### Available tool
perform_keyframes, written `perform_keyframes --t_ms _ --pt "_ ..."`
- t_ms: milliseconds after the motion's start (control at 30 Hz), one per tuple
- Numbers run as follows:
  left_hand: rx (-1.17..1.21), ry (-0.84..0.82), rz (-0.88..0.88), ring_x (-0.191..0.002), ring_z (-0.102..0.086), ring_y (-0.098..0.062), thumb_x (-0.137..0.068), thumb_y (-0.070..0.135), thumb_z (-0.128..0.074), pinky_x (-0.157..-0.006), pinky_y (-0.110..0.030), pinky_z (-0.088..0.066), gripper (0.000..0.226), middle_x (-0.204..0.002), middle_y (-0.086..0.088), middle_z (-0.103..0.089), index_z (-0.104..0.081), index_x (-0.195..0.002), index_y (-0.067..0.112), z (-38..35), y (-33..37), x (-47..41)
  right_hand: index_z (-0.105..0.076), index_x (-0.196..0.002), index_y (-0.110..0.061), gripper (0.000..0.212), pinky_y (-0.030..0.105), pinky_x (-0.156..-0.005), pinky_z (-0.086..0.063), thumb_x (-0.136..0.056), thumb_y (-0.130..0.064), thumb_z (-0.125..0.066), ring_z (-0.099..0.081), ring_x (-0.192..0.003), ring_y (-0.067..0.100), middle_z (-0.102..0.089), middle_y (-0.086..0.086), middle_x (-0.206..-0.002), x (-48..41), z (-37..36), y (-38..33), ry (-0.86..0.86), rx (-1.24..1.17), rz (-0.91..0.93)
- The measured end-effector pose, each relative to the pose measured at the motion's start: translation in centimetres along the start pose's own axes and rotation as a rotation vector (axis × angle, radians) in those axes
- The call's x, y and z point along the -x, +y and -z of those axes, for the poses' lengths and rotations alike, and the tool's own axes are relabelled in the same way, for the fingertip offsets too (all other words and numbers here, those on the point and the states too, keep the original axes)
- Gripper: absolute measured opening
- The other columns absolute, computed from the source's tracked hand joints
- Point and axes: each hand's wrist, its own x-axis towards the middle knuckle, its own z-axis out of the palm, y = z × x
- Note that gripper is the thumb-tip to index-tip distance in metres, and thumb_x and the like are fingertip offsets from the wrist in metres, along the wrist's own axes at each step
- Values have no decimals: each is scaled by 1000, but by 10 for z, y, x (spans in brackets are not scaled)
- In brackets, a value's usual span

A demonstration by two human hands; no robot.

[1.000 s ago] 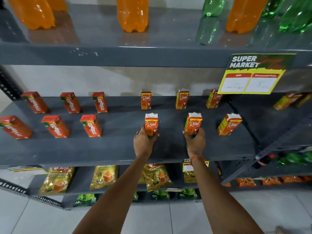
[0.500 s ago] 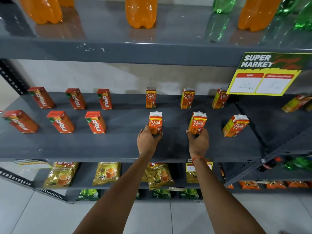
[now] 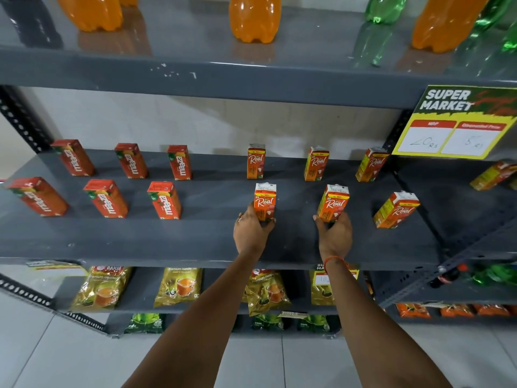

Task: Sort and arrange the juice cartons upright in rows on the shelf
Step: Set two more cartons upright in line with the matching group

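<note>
On the grey middle shelf (image 3: 212,242) stand two rows of small juice cartons, all upright. Red Maaza cartons (image 3: 165,200) fill the left half, three in back and three in front. Orange Real cartons take the right half, three in the back row (image 3: 256,161). My left hand (image 3: 251,233) grips the base of the front-row Real carton (image 3: 265,201). My right hand (image 3: 334,236) grips the base of the neighbouring Real carton (image 3: 333,203). A third front-row Real carton (image 3: 397,210) stands free to the right.
Orange and green soda bottles (image 3: 254,18) stand on the shelf above. A yellow price sign (image 3: 458,124) hangs at the upper right. Tea packets (image 3: 179,287) lie on the shelf below. More cartons (image 3: 492,175) stand on the adjoining shelf at far right.
The view has shifted slightly, so the shelf sits a bit further right in frame. Both hands stay on the same two front-row Real cartons, which remain upright.
</note>
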Motion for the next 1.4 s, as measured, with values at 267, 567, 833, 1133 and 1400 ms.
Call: perform_keyframes --t_ms 267,567,833,1133,1400 --pt "-8 21 -41 -107 -56 -30 -81 44 -65 -89 -40 -46 57 -116 -13 -61 -46 -122 9 -3 -5 -5 -53 -109 0 49 44 -85 -50 -74 -26 -76 -58 -106 35 -63 21 -111 -3 0 2 -22 37 43" --pt "41 83 -13 -108 -56 -31 -81 43 -66 -93 -43 -46 56 -116 -13 -62 -46 -121 9 1 -2 -1 -52 -106 0 45 42 -87 -47 -75 -22 -75 -54 -109 36 -61 22 -111 -5 3 2 -90 53 15" --pt "7 129 42 -107 -57 -30 -82 42 -66 -97 -45 -45 52 -115 -13 -63 -46 -118 9 1 -3 -2 -52 -108 -2 46 47 -91 -43 -77 -28 -73 -53 -111 37 -62 19 -114 -4 0 1 -62 129 22" --pt "29 99 75 -110 -55 -31 -80 42 -67 -96 -44 -44 56 -119 -12 -61 -45 -121 10 2 0 -2 -52 -113 -5 48 50 -93 -44 -78 -33 -70 -52 -113 37 -63 18 -117 -4 -1 0 -63 162 40" --pt "27 89 75 -111 -54 -31 -81 43 -66 -94 -43 -45 56 -119 -12 -61 -44 -122 11 4 -1 -2 -51 -117 -9 51 48 -98 -37 -80 -39 -67 -48 -117 34 -62 14 -120 -3 -1 2 -103 166 38"
